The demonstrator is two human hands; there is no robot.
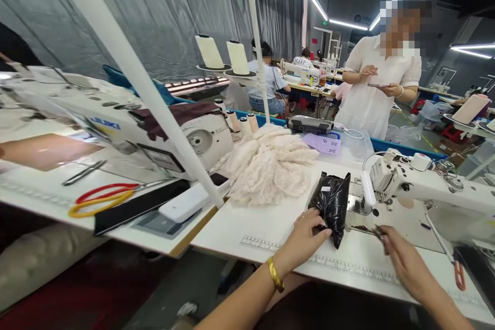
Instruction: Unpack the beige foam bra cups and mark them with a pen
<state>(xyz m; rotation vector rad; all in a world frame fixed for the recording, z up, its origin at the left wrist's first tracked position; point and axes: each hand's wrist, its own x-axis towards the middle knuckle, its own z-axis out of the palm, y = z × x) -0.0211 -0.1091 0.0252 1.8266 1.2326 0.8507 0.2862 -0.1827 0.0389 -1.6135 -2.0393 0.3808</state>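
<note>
My left hand (305, 237), with a gold bangle on the wrist, holds the lower edge of a crumpled black plastic bag (332, 201) on the white sewing table (270, 232). My right hand (402, 258) reaches toward the needle plate of the white sewing machine (425, 185), with its fingers pinched on a small dark item (377, 230) I cannot make out. The bag stands just left of the machine's head.
A pile of cream lace fabric (266, 165) lies behind the bag. A second sewing machine (116, 118), red and yellow scissors (104, 198) and a white pole (154, 108) are at left. A person in white (375, 87) stands beyond the table holding a phone. Thread cones (224, 54) stand behind.
</note>
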